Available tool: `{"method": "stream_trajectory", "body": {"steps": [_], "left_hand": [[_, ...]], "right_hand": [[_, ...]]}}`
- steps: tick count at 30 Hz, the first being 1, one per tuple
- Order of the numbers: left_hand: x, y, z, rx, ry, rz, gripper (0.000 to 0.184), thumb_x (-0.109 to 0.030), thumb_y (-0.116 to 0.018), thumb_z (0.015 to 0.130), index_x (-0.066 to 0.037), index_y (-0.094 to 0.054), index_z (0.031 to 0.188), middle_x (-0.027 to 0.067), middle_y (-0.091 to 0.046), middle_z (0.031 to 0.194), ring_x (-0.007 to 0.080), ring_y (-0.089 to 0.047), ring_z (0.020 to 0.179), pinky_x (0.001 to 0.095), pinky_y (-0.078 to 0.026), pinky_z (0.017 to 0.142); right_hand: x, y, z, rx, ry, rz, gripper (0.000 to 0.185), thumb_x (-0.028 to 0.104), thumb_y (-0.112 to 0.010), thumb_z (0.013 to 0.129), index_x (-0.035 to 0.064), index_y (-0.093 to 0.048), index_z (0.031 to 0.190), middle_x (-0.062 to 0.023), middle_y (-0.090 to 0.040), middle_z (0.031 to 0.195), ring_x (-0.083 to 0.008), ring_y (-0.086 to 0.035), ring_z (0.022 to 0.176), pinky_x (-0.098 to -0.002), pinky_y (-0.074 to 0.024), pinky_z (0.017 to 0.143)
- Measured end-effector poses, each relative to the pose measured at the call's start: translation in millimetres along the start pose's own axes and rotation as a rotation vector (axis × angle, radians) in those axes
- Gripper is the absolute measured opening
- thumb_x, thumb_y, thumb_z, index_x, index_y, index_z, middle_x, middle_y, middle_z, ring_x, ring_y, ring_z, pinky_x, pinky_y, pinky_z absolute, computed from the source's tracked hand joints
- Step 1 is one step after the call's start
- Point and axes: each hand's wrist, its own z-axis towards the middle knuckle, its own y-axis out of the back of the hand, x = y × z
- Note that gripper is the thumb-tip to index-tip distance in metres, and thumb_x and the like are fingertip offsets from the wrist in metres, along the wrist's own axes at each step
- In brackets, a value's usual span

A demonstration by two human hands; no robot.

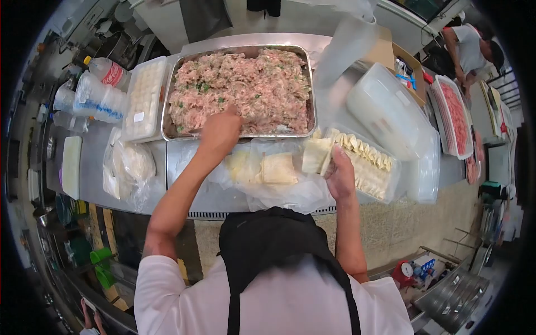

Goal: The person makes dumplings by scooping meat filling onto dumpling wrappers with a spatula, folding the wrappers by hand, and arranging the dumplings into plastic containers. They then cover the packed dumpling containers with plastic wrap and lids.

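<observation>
A large metal tray (163,125) is filled with minced meat (240,84) flecked with green. My left hand (222,131) reaches over its near rim, fingertips at the meat. That hand is slightly blurred and looks closed; what it grips, if anything, is hidden. My right hand (340,174) holds pale, square dough wrappers (316,156) between thumb and fingers. More wrappers (279,168) lie stacked on plastic film (287,195) between my hands. Beside my right hand, a clear container (393,187) carries rows of folded dumplings (365,153), partly behind the hand.
On the left stand a lidded box of white pieces (146,100), a bagged pale mass (129,162), plastic cups (100,100) and a cola bottle (109,71). Clear plastic tubs (385,106) and a basket of pink meat (453,117) are right. A co-worker (472,47) stands far right.
</observation>
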Motion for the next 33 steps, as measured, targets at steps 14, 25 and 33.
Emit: {"method": "stream_trajectory", "body": {"steps": [14, 25, 33], "left_hand": [[-3, 17, 24, 0.176, -0.162, 0.016, 0.014, -0.007, -0.057, 0.079, -0.002, -0.069, 0.077, 0.0190, -0.068, 0.090, 0.0380, -0.067, 0.086, 0.0493, -0.054, 0.077], [18, -12, 38, 0.425, -0.120, -0.016, 0.018, -0.006, -0.065, 0.073, -0.004, -0.074, 0.089, 0.0207, -0.069, 0.089, 0.0388, -0.067, 0.091, 0.0489, -0.054, 0.078], [39, -16, 42, 0.403, -0.363, -0.612, 0.034, -0.002, -0.068, 0.076, -0.005, -0.074, 0.110, 0.0141, -0.068, 0.084, 0.0259, -0.065, 0.071, 0.0369, -0.051, 0.062]], "right_hand": [[6, 10, -36, 0.021, 0.012, 0.238, 0.055, 0.028, -0.047, 0.104, -0.0087, -0.037, 0.143, -0.0262, -0.054, 0.136, -0.0439, -0.054, 0.125, -0.0533, -0.0398, 0.111], [-1, 10, -24, 0.000, 0.042, 0.281, 0.054, 0.027, -0.041, 0.106, -0.0099, -0.034, 0.144, -0.0263, -0.049, 0.142, -0.0418, -0.049, 0.132, -0.0509, -0.0386, 0.113], [-28, 12, -1, -0.174, 0.070, 0.282, 0.051, 0.030, -0.044, 0.105, -0.0061, -0.042, 0.141, -0.0207, -0.055, 0.137, -0.0348, -0.056, 0.125, -0.0466, -0.0412, 0.111]]}}
